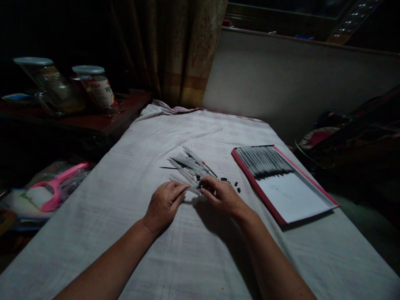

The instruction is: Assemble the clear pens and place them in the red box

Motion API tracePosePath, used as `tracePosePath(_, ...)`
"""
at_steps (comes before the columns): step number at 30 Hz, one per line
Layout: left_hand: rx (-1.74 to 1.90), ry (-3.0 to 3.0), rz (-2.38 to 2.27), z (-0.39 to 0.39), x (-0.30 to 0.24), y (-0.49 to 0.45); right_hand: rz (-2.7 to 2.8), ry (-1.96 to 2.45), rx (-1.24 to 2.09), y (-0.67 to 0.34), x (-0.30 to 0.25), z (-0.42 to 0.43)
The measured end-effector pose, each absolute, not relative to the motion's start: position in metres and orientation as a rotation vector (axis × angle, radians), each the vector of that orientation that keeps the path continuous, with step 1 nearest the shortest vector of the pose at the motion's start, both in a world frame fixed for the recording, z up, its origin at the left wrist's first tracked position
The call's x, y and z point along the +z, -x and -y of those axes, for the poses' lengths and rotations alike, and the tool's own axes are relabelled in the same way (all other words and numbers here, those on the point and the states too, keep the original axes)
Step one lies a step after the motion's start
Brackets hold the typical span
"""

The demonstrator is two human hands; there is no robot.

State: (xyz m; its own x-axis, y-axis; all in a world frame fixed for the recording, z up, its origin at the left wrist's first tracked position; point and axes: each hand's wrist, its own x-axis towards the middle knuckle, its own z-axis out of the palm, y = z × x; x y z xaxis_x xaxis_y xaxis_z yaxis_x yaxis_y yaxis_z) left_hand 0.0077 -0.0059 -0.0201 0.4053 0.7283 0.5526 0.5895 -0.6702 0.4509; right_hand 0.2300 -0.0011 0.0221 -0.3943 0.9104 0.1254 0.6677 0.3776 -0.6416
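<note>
A loose pile of clear pen barrels (189, 166) lies in the middle of a cloth-covered table (125, 183). My left hand (164, 203) and my right hand (220, 193) meet just below the pile, fingers pinched together on one clear pen barrel (194, 189) between them. A few small black caps (233, 183) lie scattered by my right hand. To the right, a shallow red-edged tray (308, 198) holds a neat row of finished pens (264, 161) at its far end.
A dark side table at the left carries two lidded glass jars (96, 88). A pink plastic tool (56, 187) lies in clutter at the lower left. A curtain (181, 50) hangs behind the table, and dark bags sit at the right.
</note>
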Motion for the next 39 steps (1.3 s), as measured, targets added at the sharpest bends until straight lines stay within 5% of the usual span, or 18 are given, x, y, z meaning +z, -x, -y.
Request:
tracePosePath(20, 1.055, -2.486, -1.123, 0.006, -0.02, -0.008, 2.288, 1.402, 0.531, -0.23, 0.016, 0.009)
tracePosePath(39, 0.95, -2.593, -0.882, 0.009, -0.018, -0.04, 1.863, 1.392, 0.807, -0.254, -0.006, 0.045)
